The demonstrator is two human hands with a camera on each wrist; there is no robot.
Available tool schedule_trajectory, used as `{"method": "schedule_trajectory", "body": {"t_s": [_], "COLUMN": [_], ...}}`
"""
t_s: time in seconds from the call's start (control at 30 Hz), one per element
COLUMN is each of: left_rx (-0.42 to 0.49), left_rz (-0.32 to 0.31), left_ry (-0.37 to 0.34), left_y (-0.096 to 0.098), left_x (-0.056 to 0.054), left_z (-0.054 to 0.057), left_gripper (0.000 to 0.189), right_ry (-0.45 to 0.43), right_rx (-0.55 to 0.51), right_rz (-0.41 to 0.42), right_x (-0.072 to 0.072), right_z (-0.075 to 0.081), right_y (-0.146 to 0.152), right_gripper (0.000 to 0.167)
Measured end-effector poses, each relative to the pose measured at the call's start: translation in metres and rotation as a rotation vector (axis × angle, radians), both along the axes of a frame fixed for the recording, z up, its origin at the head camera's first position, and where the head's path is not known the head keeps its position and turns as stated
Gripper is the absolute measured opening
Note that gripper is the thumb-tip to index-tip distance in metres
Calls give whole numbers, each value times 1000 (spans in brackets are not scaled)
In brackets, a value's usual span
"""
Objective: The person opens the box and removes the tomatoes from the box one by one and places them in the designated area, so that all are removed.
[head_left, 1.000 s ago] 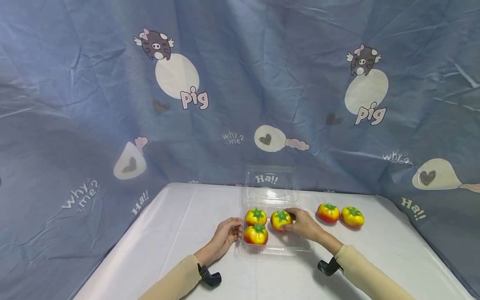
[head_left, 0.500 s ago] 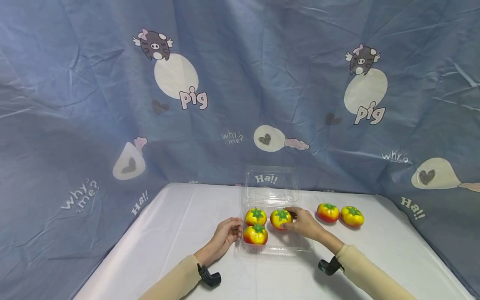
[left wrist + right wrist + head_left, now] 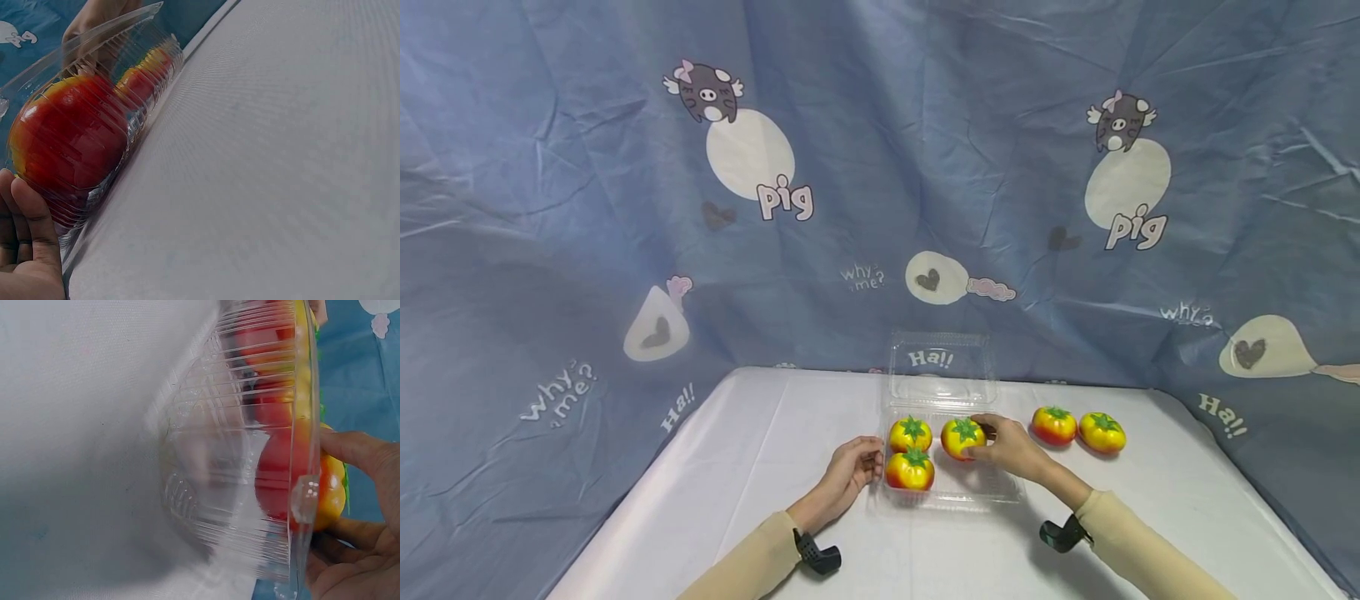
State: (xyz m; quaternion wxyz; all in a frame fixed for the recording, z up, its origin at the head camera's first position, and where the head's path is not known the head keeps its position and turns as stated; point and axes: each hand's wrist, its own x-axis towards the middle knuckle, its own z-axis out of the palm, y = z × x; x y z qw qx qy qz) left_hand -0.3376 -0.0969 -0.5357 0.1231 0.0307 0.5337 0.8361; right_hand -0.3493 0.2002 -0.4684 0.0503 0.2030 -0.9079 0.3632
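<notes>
In the head view, my right hand (image 3: pixel 1011 450) grips a yellow-and-red tomato (image 3: pixel 962 438) with a green leafy top, at the right half of a clear plastic clamshell box (image 3: pixel 955 500). The right wrist view shows thumb and fingers on either side of this tomato (image 3: pixel 331 494), whose lower part sits below the box rim. Two more tomatoes, a rear one (image 3: pixel 910 435) and a front one (image 3: pixel 910 472), lie in the box's left half. My left hand (image 3: pixel 847 471) rests beside the box's left wall, fingers slightly bent; in the left wrist view its fingertips touch the wall.
The box's clear lid (image 3: pixel 942 367) stands raised at the back. Two tomatoes lie on the white table to the right, one nearer (image 3: pixel 1054 426) and one farther right (image 3: pixel 1102 433). A blue printed curtain (image 3: pixel 850 167) hangs behind the table.
</notes>
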Motion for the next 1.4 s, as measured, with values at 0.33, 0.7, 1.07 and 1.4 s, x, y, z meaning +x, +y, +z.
{"method": "schedule_trajectory", "body": {"t_s": [0.33,0.7,1.07,1.4], "left_rx": [-8,-20,-17,-23], "left_rz": [-2,4,3,2], "left_ry": [16,10,1,-1], "left_y": [0,0,1,1], "left_x": [0,-1,0,-1], "left_z": [-1,-1,0,-1], "left_gripper": [8,7,6,7], "right_ry": [-25,-53,-55,-54], "right_rx": [-14,6,12,-1], "right_rz": [13,-11,-23,-5], "right_x": [2,5,8,15], "right_z": [5,11,10,12], "right_y": [2,7,12,18], "right_gripper": [59,59,59,60]}}
